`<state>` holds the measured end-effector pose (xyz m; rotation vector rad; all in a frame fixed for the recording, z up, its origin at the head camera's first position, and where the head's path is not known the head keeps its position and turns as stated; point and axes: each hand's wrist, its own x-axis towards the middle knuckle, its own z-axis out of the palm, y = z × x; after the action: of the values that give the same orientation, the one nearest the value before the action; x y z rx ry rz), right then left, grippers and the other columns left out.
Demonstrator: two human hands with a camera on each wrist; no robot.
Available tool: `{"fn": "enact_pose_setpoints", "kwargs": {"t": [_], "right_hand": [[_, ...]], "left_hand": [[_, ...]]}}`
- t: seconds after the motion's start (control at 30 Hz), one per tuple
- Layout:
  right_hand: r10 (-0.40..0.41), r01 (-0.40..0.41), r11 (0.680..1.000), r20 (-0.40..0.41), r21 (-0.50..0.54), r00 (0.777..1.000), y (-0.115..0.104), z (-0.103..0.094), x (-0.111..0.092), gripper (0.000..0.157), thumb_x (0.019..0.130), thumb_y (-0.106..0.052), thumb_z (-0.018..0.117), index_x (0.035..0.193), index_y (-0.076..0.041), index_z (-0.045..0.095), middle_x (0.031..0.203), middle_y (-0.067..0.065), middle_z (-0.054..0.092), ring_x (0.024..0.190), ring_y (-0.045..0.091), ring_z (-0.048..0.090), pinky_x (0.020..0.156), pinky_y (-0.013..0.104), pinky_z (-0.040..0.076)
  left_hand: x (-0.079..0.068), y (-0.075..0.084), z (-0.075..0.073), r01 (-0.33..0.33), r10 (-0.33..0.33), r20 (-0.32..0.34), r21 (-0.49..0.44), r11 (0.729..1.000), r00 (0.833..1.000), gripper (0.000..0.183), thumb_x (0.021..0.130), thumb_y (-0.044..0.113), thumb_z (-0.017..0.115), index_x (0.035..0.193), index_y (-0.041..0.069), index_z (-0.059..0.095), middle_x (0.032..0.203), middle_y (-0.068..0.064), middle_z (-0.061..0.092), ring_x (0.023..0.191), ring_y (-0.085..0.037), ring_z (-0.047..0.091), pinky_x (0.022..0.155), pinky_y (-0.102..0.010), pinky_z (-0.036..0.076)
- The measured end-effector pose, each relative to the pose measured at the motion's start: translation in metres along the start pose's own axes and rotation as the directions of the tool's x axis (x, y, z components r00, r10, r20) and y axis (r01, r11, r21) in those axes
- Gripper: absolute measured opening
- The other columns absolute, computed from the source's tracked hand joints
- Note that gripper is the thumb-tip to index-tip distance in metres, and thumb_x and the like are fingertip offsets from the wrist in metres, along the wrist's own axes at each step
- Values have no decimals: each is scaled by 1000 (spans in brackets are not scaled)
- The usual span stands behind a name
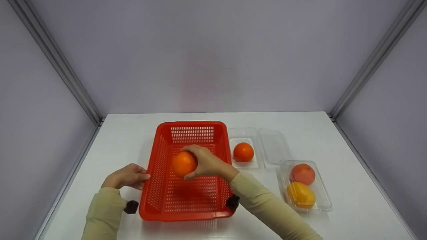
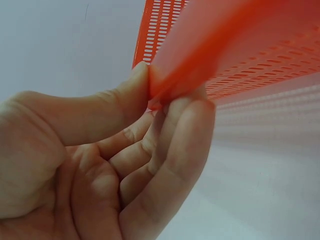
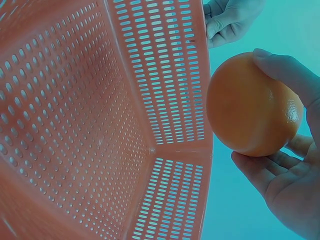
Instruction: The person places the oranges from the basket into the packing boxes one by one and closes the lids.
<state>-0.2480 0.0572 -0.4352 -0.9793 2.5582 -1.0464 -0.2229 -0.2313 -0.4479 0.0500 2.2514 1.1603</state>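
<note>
An orange (image 1: 184, 164) is gripped by my right hand (image 1: 206, 162), thumb on one side and fingers on the other. In the head view it is over the red plastic basket (image 1: 186, 217); in the right wrist view the orange (image 3: 255, 105) shows beside the basket's slotted wall (image 3: 165, 65). My left hand (image 1: 128, 176) pinches the basket's left rim. The left wrist view shows the thumb and fingers of that hand (image 2: 125, 150) on either side of the red rim (image 2: 175, 82). The basket's visible floor holds no fruit.
Right of the basket, a second orange (image 1: 243, 152) sits in a clear plastic box (image 1: 257, 133) with its lid (image 1: 275, 146) folded open. Farther right, a clear box (image 1: 325, 200) holds a reddish round fruit (image 1: 303, 174) and a yellow fruit (image 1: 301, 195). Pale walls enclose the white table (image 1: 133, 126).
</note>
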Motion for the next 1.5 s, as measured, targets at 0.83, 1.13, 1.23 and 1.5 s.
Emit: {"fn": "enact_pose_setpoints", "kwargs": {"t": [0.83, 1.13, 1.23, 1.5], "right_hand": [[-21, 21, 1000, -15, -19, 1000, 6, -4, -9, 81, 68, -27, 87, 137, -11, 47, 136, 5, 55, 124, 21, 55, 104, 39, 48], [-22, 21, 1000, -28, -12, 999, 4, -8, -13, 81, 66, -27, 88, 136, -13, 48, 136, 5, 55, 124, 22, 55, 103, 41, 49], [-16, 15, 1000, -33, -17, 999, 4, -11, -13, 81, 66, -27, 88, 135, -13, 48, 136, 5, 55, 124, 22, 55, 103, 41, 49], [-22, 21, 1000, -29, -19, 999, 7, -12, -15, 82, 67, -28, 88, 136, -10, 48, 137, 6, 55, 125, 23, 55, 104, 42, 48]], "left_hand": [[0, 3, 2, 0, 0, -5, -16, 1000, 1000, 33, 98, 19, 56, 114, -10, 61, 82, -1, 71, 67, -6, 67, 75, -31, 61], [-4, -1, 1, -19, 20, 23, -28, 999, 1000, 35, 98, 18, 55, 115, -13, 60, 81, 0, 71, 66, -5, 66, 73, -30, 61], [-5, -2, 1, -12, 12, 19, -34, 999, 1000, 35, 98, 18, 55, 115, -12, 60, 82, 0, 71, 67, -5, 66, 73, -29, 61], [-2, 1, 3, 12, -12, 0, -21, 1000, 1000, 33, 98, 18, 56, 114, -10, 61, 84, -2, 71, 69, -6, 67, 74, -30, 61]]}}
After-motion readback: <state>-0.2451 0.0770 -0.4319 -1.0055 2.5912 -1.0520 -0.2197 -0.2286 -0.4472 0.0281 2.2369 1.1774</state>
